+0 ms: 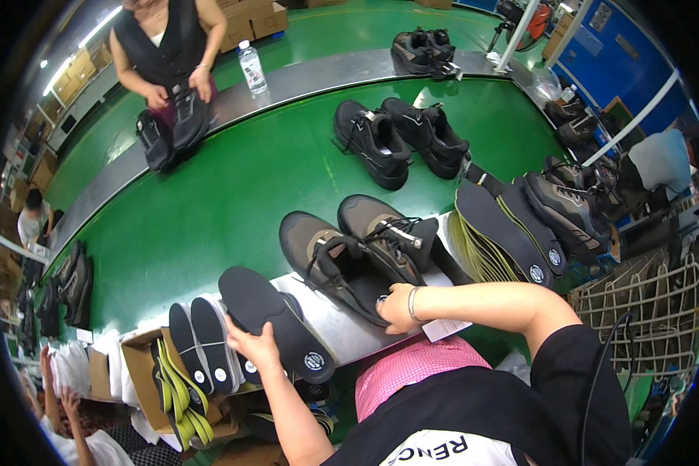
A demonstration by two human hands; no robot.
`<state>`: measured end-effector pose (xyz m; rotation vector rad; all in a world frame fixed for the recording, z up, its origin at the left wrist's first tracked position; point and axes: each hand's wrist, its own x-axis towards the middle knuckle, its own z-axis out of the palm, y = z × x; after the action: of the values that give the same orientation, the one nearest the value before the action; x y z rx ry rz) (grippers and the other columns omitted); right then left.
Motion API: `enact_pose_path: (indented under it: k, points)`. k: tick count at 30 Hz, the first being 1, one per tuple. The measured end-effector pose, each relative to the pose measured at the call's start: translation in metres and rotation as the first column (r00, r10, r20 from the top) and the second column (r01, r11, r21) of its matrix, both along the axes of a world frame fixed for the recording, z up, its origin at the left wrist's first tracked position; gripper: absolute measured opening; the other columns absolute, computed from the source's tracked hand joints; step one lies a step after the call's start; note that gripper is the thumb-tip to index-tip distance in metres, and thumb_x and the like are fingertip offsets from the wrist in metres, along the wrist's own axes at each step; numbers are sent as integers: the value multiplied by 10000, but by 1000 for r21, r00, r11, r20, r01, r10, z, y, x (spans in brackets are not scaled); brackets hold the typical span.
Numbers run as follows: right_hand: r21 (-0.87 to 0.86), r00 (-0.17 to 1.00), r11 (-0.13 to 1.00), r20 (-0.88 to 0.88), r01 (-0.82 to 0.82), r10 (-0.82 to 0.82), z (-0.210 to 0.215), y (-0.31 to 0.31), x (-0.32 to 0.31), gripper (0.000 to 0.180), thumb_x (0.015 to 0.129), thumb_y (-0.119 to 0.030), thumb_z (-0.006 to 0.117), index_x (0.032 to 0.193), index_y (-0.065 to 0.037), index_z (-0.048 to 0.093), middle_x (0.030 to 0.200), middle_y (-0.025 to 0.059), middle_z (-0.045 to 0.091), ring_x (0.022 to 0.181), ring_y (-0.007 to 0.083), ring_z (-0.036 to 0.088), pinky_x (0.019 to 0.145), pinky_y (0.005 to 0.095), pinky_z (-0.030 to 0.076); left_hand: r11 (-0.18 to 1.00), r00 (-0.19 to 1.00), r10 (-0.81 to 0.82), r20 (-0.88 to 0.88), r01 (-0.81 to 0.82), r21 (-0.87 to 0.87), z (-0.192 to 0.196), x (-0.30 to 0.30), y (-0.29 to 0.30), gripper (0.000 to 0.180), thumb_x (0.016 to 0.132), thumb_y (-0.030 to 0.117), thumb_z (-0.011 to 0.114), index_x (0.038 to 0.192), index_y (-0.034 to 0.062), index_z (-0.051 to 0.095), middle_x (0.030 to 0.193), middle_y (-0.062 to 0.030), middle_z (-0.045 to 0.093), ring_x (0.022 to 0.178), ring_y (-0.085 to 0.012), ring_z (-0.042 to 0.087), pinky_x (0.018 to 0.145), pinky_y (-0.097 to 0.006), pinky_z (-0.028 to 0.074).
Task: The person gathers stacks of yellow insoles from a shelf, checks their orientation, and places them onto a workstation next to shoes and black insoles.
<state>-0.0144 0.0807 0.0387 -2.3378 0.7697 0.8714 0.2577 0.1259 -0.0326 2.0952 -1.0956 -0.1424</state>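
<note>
Left hand (254, 344) gripped a flat black foam insole (276, 322) at the near left. Right hand (397, 307) closed on the heel of the nearer grey-brown laced shoe (330, 260) on the near metal ledge (342, 330). Insole not yet inside; its twin shoe (388, 233) waited alongside.

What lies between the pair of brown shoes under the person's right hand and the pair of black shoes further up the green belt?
Only bare green belt separates the brown shoes from the black shoes, as the head view shows.

A worker wears a black short-sleeved top over a pink checked apron. A thin bangle (412, 304) circles the right wrist. Both forearms are bare.
</note>
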Motion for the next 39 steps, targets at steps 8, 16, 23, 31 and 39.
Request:
enact_pose_path:
  k: [8, 16, 23, 31, 39]
  points:
    - [151, 389, 861, 845, 486, -367, 44, 23, -14, 347, 739, -277, 612, 971, -43, 504, 1065, 200, 504, 1032, 321, 471, 855, 383, 390, 928, 241, -338, -910, -78, -365, 67, -12, -13, 442, 629, -85, 467, 1067, -32, 448, 991, -137, 529, 880, -250, 551, 807, -349, 460]
    - [0, 309, 664, 885, 748, -348, 98, 30, -49, 544, 570, -417, 722, 890, -72, 449, 1106, 239, 417, 1064, 383, 397, 906, 444, 304, 775, -216, -392, -894, 446, -448, 169, -169, 5, 548, 742, 31, 522, 1252, 22, 321, 1220, -119, 412, 1122, -245, 414, 973, -367, 312]
    - [568, -163, 197, 520, 799, -839, 107, 67, -167, 236, 741, -229, 595, 632, -47, 493, 653, 20, 478, 601, 101, 431, 580, 232, 352, 490, 477, -868, 135, 867, 88, 85, -234, -55, 882, 578, 347, 738, 1242, -14, 284, 1157, -202, 393, 1083, -344, 380, 916, -430, 302]
    - [603, 163, 274, 233, 749, -959, 85, 60, -174, 241, 754, -238, 538, 687, -23, 624, 574, 73, 548, 550, 97, 510, 535, 268, 397, 579, 511, -786, -348, 807, -120, 62, -231, -100, 293, 854, 201, 433, 1039, -20, 483, 862, -225, 589, 822, -370, 567, 734, -419, 433]
    - [-455, 744, 616, 181, 643, -643, -14, 1, -84, 284, 766, -309, 517, 817, -61, 647, 952, 154, 517, 875, 301, 519, 745, 398, 427, 592, 530, -777, -341, 799, -106, 42, -232, -114, 235, 852, 220, 452, 964, 26, 523, 840, -223, 587, 809, -396, 556, 705, -439, 438]
